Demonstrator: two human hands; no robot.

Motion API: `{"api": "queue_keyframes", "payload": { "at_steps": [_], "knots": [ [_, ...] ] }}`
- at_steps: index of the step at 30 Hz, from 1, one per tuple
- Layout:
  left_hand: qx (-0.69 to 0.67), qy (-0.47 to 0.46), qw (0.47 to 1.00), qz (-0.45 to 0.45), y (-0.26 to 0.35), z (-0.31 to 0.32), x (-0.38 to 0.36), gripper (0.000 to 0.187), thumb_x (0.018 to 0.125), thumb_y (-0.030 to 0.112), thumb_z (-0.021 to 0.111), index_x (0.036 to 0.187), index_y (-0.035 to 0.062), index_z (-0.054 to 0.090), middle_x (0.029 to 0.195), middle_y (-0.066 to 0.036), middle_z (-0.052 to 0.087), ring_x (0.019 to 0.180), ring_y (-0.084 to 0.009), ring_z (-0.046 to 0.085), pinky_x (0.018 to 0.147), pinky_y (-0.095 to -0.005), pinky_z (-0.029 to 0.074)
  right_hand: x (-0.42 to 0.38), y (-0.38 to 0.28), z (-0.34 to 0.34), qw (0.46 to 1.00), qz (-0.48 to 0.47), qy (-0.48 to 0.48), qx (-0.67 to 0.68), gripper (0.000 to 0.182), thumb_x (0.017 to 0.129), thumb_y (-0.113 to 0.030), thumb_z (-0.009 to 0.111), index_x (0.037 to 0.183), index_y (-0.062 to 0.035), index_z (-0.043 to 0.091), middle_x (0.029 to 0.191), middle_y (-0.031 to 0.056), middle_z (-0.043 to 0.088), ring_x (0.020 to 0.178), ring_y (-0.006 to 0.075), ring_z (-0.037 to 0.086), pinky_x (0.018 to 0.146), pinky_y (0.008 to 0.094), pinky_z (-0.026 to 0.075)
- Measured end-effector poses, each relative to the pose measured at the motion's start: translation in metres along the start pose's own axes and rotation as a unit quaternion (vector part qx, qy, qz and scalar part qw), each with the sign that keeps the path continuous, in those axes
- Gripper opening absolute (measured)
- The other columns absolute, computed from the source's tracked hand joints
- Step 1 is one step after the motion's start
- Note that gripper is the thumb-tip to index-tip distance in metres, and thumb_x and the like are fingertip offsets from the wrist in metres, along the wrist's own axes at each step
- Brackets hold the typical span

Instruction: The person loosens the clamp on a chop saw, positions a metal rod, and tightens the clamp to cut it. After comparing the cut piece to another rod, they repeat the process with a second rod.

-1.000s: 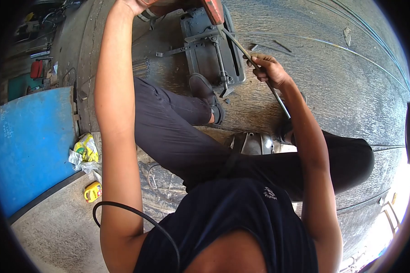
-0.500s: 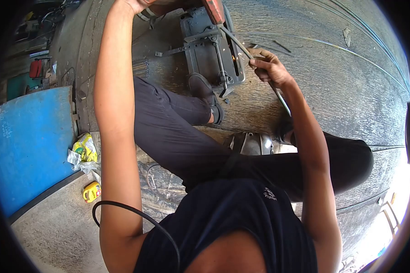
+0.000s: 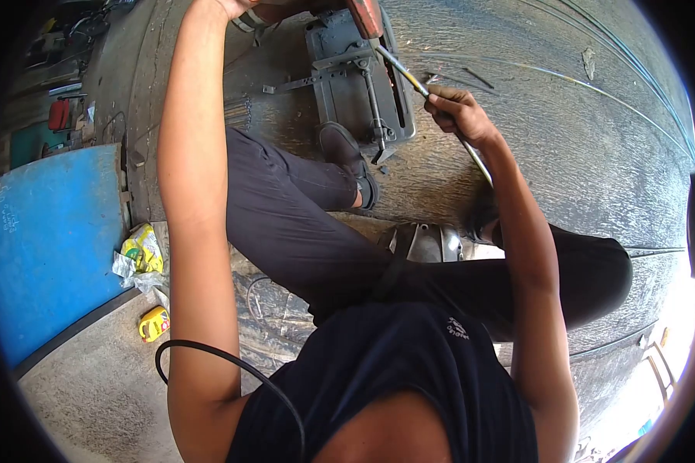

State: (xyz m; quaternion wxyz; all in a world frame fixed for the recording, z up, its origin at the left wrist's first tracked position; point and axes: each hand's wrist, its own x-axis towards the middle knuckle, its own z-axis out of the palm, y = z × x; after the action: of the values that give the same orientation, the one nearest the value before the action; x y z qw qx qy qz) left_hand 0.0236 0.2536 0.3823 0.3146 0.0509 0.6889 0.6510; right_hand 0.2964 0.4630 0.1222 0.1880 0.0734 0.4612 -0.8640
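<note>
While seated low on the concrete floor point(image 3: 579, 139), worked right at ground level, presumably because the machine sat there too. Off to the left, leaned or lay flat a big blue panel point(image 3: 46, 239), well apart from the action. Dead ahead, squatted over the grey cut-off saw point(image 3: 355, 77), its red head point(image 3: 365, 15) tipped down at the top of view. Planted one shoe point(image 3: 347, 158) hard against the saw's base, probably to stop it creeping. Stretched the other leg out to the right, leaving room for the long stock.

Fed a thin metal rod point(image 3: 405, 71) in at a slant from the lower right, tip up under the red head, tail running back past the forearm. Clenched the right hand point(image 3: 457, 114) around that rod just short of the saw: close enough to steady it, it seemed, yet clear of the blade. Showed a few bright flecks near the slot.

Reached the left hand point(image 3: 235, 6) up beside the red head; cut off by the frame edge, so could not tell whether clenched or released.

Left a black cable point(image 3: 232, 363) looped by the left elbow, and a small yellow tin point(image 3: 154, 324) on the floor beyond it.
</note>
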Motion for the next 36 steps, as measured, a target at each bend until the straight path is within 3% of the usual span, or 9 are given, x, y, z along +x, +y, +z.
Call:
{"api": "queue_keyframes", "payload": {
  "at_steps": [7,13,18,22,24,25,29,33,36],
  "knots": [
    [0.0,0.007,1.0,0.008,-0.003,-0.002,0.001,0.05,0.079,0.049,0.061,0.106,0.0072,0.063,0.077,-0.007,0.059,0.068,-0.0216,0.059,0.072,-0.0477,0.055,0.01,0.008,0.012,0.991,-0.011,0.126,-0.047,0.018,0.103,-0.02,0.049,0.101,-0.0078,0.061,0.074,-0.0051,0.047,0.056,0.0029,0.035,0.047,0.0198,0.027],
    [-0.001,0.0,1.0,0.008,0.0,0.003,-0.003,0.05,0.078,0.049,0.061,0.105,0.0068,0.063,0.077,-0.007,0.059,0.068,-0.0215,0.06,0.07,-0.0468,0.055,-0.002,0.001,-0.001,0.999,0.011,0.03,-0.007,0.018,0.103,-0.019,0.049,0.105,-0.0085,0.063,0.071,-0.0058,0.044,0.055,0.0034,0.033,0.046,0.0204,0.025],
    [0.005,0.007,1.0,0.011,-0.002,-0.005,0.002,0.048,0.078,0.049,0.062,0.1,0.0066,0.063,0.074,-0.007,0.06,0.065,-0.0216,0.06,0.067,-0.0446,0.054,0.005,-0.018,-0.024,0.987,0.0,0.107,-0.122,0.023,0.099,-0.023,0.055,0.107,-0.0074,0.071,0.065,-0.0044,0.049,0.054,0.0049,0.038,0.048,0.0216,0.03],
    [-0.001,-0.015,1.0,0.004,-0.002,-0.009,0.008,0.047,0.078,0.049,0.061,0.098,0.0064,0.062,0.073,-0.007,0.059,0.064,-0.0213,0.059,0.066,-0.0414,0.054,0.028,-0.05,-0.044,0.903,-0.059,0.154,-0.396,0.042,0.094,-0.045,0.06,0.088,-0.0065,0.076,0.061,0.0003,0.056,0.054,0.0112,0.047,0.052,0.0318,0.037],
    [0.004,-0.02,1.0,0.008,-0.003,-0.01,0.007,0.047,0.078,0.049,0.061,0.098,0.0063,0.062,0.073,-0.007,0.06,0.064,-0.0211,0.06,0.066,-0.0412,0.054,0.039,-0.07,-0.047,0.785,-0.105,0.134,-0.596,0.05,0.093,-0.05,0.058,0.088,-0.0036,0.076,0.067,0.0088,0.064,0.057,0.0186,0.055,0.058,0.0357,0.043],
    [0.007,-0.026,1.0,0.012,-0.003,-0.01,0.007,0.047,0.078,0.049,0.061,0.099,0.0062,0.062,0.074,-0.007,0.06,0.064,-0.0209,0.06,0.066,-0.0411,0.054,0.04,-0.083,-0.046,0.77,-0.075,0.115,-0.623,0.056,0.094,-0.053,0.055,0.088,-0.0018,0.076,0.073,0.0144,0.068,0.061,0.0235,0.061,0.063,0.0366,0.048],
    [0.014,0.021,0.999,0.021,-0.001,-0.003,0.002,0.047,0.078,0.048,0.061,0.1,0.0061,0.063,0.074,-0.007,0.061,0.064,-0.0209,0.06,0.066,-0.0415,0.054,0.068,-0.102,-0.052,0.698,-0.111,0.094,-0.701,0.061,0.093,-0.058,0.054,0.084,-0.0011,0.075,0.068,0.0128,0.068,0.059,0.0232,0.062,0.062,0.0382,0.05],
    [0.009,0.021,1.0,0.018,-0.001,-0.001,-0.001,0.048,0.079,0.048,0.061,0.103,0.0063,0.063,0.075,-0.008,0.061,0.065,-0.0216,0.061,0.067,-0.0419,0.055,0.093,-0.099,-0.065,0.662,-0.212,0.079,-0.715,0.055,0.096,-0.05,0.055,0.081,0.0001,0.074,0.06,0.0124,0.064,0.05,0.0229,0.055,0.054,0.0401,0.044],
    [0.012,0.026,0.999,0.023,-0.001,-0.001,0.0,0.048,0.08,0.048,0.061,0.103,0.0064,0.064,0.074,-0.009,0.062,0.064,-0.0222,0.062,0.068,-0.0413,0.056,0.094,-0.099,-0.066,0.648,-0.187,0.079,-0.734,0.056,0.095,-0.051,0.054,0.079,-0.0009,0.074,0.059,0.0117,0.063,0.049,0.0212,0.054,0.054,0.0387,0.044]
  ]
}}
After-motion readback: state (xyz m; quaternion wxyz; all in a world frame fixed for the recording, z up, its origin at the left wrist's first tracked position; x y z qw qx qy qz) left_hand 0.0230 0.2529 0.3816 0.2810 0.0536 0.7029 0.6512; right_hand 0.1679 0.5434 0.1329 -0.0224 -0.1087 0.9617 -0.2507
